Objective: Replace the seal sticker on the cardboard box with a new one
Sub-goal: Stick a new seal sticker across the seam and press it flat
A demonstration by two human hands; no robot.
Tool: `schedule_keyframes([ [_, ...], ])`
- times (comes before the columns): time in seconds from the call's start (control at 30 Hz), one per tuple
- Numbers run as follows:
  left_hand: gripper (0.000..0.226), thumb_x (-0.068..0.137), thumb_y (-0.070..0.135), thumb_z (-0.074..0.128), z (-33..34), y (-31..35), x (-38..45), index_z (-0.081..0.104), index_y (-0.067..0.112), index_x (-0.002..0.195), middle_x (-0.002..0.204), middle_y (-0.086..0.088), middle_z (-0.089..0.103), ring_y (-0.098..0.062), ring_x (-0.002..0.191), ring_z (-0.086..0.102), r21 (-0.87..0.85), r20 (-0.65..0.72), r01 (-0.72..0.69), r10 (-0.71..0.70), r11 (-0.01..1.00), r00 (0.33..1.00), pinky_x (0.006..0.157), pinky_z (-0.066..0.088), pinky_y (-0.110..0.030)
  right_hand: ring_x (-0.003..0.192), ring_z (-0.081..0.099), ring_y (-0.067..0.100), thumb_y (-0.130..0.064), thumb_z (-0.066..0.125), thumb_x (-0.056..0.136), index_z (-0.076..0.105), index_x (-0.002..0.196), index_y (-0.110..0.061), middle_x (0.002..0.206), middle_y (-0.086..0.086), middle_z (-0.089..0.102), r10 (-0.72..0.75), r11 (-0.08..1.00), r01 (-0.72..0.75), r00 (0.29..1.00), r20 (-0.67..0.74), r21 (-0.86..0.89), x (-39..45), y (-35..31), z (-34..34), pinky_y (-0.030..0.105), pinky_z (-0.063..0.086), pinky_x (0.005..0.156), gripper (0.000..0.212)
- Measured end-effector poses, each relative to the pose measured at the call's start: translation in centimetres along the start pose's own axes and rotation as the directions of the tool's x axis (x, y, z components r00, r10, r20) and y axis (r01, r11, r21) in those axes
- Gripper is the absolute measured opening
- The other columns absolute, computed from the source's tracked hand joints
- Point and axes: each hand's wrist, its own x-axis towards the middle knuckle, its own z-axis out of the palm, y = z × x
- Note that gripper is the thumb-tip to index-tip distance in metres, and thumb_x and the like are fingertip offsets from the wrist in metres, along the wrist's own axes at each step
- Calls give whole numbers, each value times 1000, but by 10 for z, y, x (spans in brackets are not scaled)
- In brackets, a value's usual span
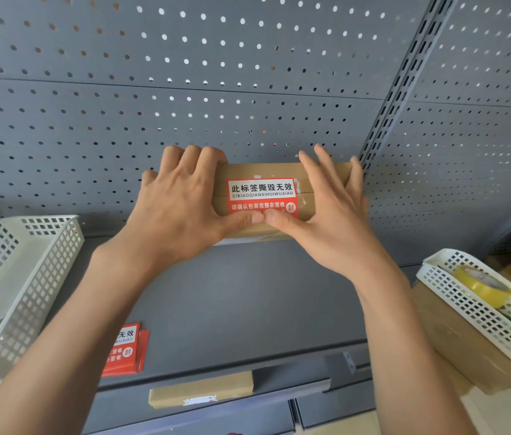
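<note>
Grey pegboard shelf (pixel 248 293): cardboard box (pixel 307 171), seal sticker (pixel 262 189) across flap seam; left hand (pixel 179 208) grips box, right hand (pixel 332 215) flat, fingers straight. Advice: thumbs press outward, smoothing edges.

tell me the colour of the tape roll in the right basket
Yellow: the tape roll shows best in the head view.

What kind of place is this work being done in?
Probably a stockroom or shop shelving bay: a grey pegboard back panel, a slotted upright, a metal shelf with a perforated basket, and spare seal stickers.
</note>
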Motion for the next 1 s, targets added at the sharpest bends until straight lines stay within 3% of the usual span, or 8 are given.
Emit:
schedule_keyframes([
  [0.23, 87, 64, 93, 42, -4, -6, 1, 43, 32, 126, 117, 11, 49, -19, 115, 37, -74, 61, -15, 20, 997, 998, 93, 42, -50, 153, -20, 23, -69, 61, 81, 17, 158, -36, 166, -23, -1, -4, 996, 0, 999, 40, 88, 0, 5, -6, 60, 6, 122, 95],
  [0.5, 81, 67, 87, 44, -9, -14, 4, 43, 35, 129, 121, 13, 49, -14, 114, 34, -142, 109, -30, 46, 989, 993, 97, 39, -46, 153, -17, 10, -39, 68, 92, 27, 155, -39, 164, -28, 9, -31, 968, 13, 997, 70, 251, 1, 16, -12, 54, 4, 125, 75],
  [0.67, 72, 69, 78, 40, -12, -16, 3, 44, 36, 127, 120, 14, 49, -10, 109, 31, -187, 124, -21, 44, 982, 991, 97, 37, -46, 152, -16, 1, -21, 61, 99, 32, 151, -44, 161, -36, 11, -39, 946, -3, 992, 123, 323, 1, 22, -19, 44, 2, 123, 64],
  [0.77, 67, 74, 82, 36, -6, -6, 3, 49, 34, 119, 119, 12, 54, -16, 114, 38, -205, 44, 62, -54, 977, 998, 98, 40, -50, 152, -13, 2, -36, 59, 98, 38, 146, -46, 158, -37, 17, -9, 940, -20, 996, 83, 340, 1, 18, -16, 49, 5, 125, 53],
  [0.9, 74, 73, 89, 37, 7, 8, 3, 53, 26, 110, 109, 8, 56, -25, 113, 46, -133, -108, 145, -160, 980, 981, 89, 41, -47, 150, 7, 17, -69, 52, 85, 44, 133, -41, 153, -27, 31, 61, 972, -26, 988, -141, 233, 2, -1, 4, 54, 20, 116, 56],
  [1.0, 77, 72, 89, 41, 11, 8, 3, 54, 23, 110, 109, 3, 60, -28, 112, 49, -103, -150, 149, -163, 984, 975, 86, 42, -47, 149, 11, 26, -71, 54, 83, 44, 131, -37, 153, -21, 35, 76, 990, -46, 970, -232, 136, 3, -10, 15, 52, 21, 107, 59],
])
